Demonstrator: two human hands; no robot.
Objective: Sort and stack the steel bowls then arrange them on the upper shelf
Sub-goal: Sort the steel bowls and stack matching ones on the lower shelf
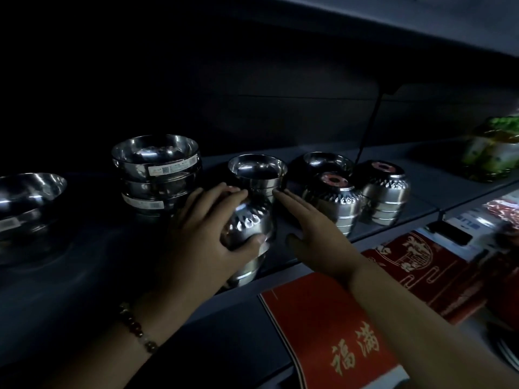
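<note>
Step in hand, as judged: placing a mixed stack on the upper shelf (pixel 393 175); the left hand (pixel 202 234) has its grip curled round the stack of inverted patterned steel bowls (pixel 248 223) at the shelf front, which carries an upright steel bowl (pixel 257 171) showing nothing inside, while the right hand (pixel 317 234) lies flat-fingered against the stack's side, holding nothing. The next move likely calls for a level push rearward, since the topmost bowl could slide; the nested labelled bowls (pixel 157 167) at left appear empty, and two inverted stacks (pixel 354 195) stand right.
</note>
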